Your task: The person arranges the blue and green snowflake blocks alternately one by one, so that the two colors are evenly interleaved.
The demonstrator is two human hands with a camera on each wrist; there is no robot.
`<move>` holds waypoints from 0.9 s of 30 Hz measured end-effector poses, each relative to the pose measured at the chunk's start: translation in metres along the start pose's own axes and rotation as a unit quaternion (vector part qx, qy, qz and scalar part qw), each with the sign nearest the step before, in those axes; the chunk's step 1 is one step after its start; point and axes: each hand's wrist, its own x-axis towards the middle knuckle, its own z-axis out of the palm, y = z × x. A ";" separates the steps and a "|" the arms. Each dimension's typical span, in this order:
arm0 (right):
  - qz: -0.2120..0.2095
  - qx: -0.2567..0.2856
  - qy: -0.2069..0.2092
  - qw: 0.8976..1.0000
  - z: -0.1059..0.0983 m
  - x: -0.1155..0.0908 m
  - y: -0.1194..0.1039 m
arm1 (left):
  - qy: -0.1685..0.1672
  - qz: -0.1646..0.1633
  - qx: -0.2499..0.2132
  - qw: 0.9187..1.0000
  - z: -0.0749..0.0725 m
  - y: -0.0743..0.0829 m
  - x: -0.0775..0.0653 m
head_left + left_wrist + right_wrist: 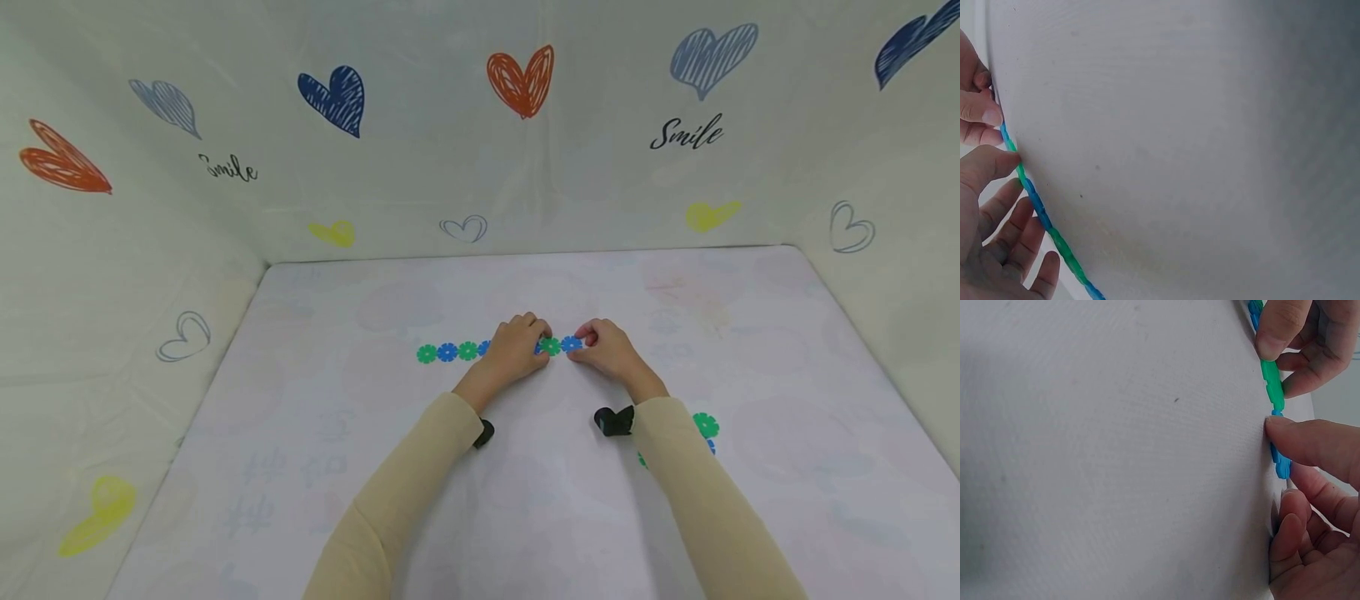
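A row of flower-shaped interlocking discs, green and blue by turns, runs left to right across the table, its left end a green disc [427,354]. My left hand [513,348] lies over the row and covers part of it. Its thumb and fingers pinch a green disc [1274,384] near the right end. The last disc on the right is blue [572,344], and my right hand [611,352] pinches it between thumb and forefinger. Seen from the right wrist, this blue disc [1282,467] meets the green one edge to edge. The row looks thin and edge-on in the left wrist view.
Beside my right forearm lie loose discs, among them a green disc [706,425] and a blue one partly hidden by the sleeve [693,492]. Black wrist devices [615,421] sit under both wrists. A white cloth wall [420,167] with printed hearts borders the white table [337,500].
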 end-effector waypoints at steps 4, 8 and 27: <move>-0.002 0.001 0.001 1.000 0.000 0.000 -0.001 | 0.000 -0.002 0.001 1.000 0.000 0.000 0.000; -0.003 0.001 0.001 1.000 0.000 0.000 0.000 | 0.000 -0.003 0.003 1.000 0.000 0.000 0.000; -0.034 0.017 0.000 0.999 -0.004 -0.008 0.005 | 0.007 -0.006 -0.004 1.000 0.000 0.001 -0.002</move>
